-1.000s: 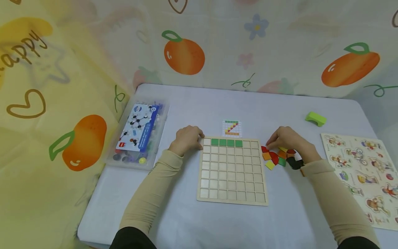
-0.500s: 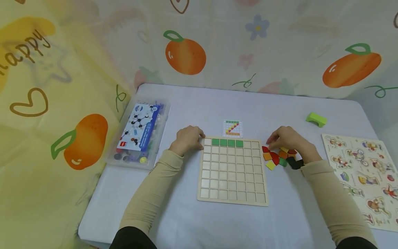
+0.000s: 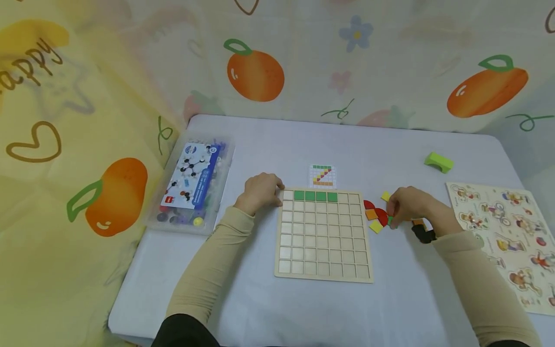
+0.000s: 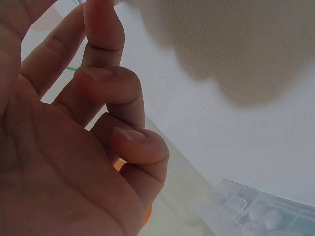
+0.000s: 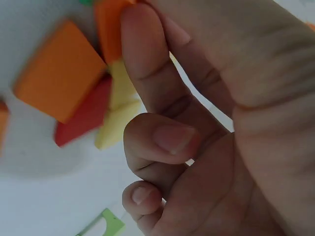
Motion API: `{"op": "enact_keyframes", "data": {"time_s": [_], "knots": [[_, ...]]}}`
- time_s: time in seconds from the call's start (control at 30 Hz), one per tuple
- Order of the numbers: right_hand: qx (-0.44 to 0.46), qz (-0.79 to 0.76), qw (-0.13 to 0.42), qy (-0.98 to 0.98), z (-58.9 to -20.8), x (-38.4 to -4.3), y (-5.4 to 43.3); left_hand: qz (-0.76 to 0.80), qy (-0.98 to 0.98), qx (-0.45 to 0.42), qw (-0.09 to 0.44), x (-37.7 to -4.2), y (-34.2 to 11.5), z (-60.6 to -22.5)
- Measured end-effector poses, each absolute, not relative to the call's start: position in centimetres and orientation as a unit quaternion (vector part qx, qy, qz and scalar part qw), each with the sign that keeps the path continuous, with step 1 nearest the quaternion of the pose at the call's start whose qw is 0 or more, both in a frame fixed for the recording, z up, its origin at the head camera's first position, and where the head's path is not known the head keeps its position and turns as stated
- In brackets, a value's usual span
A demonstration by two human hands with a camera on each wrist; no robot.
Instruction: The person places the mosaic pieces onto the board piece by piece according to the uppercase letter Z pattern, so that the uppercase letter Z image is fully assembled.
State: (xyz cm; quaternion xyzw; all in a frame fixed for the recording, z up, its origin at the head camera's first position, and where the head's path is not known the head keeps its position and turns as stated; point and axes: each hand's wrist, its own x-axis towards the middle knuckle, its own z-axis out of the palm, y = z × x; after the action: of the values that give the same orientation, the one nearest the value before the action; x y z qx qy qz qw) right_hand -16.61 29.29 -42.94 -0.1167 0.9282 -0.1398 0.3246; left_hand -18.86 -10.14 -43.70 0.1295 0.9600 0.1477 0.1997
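A pale wooden grid board (image 3: 323, 226) lies mid-table, with several green squares (image 3: 315, 196) along its top row. My left hand (image 3: 259, 193) grips the board's upper left edge between thumb and finger. In the left wrist view the other fingers (image 4: 140, 147) curl, and the board is out of sight. Right of the board, my right hand (image 3: 409, 207) reaches down among loose coloured tiles. Red (image 3: 381, 216), yellow (image 3: 375, 226) and black tiles (image 3: 423, 234) show around it. In the right wrist view a fingertip meets an orange tile (image 5: 109, 29); I cannot tell whether it is pinched.
A small pattern card (image 3: 323, 176) lies behind the board. On the left stands a clear plastic case (image 3: 225, 178) of small parts. A green arch block (image 3: 439, 162) sits at the back right, beyond a picture puzzle board (image 3: 498, 241) at the right edge.
My right hand has moved right and slightly nearer to me, deeper over the tiles, uncovering a yellow tile and shifting the black ones right. My left hand stays on the board's edge.
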Motion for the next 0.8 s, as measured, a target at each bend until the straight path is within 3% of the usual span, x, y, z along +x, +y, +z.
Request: {"op": "enact_keyframes", "data": {"time_s": [0.3, 0.8], "knots": [[-0.091, -0.09, 0.265, 0.956, -42.81, -16.18, 28.91, 0.142, 0.961, 0.128, 0.202, -18.87, -10.1, -43.67], [-0.119, -0.155, 0.279, 0.94, -42.14, -17.13, 29.35, 0.155, 0.959, 0.124, 0.201, -19.11, -10.32, -44.01]]}}
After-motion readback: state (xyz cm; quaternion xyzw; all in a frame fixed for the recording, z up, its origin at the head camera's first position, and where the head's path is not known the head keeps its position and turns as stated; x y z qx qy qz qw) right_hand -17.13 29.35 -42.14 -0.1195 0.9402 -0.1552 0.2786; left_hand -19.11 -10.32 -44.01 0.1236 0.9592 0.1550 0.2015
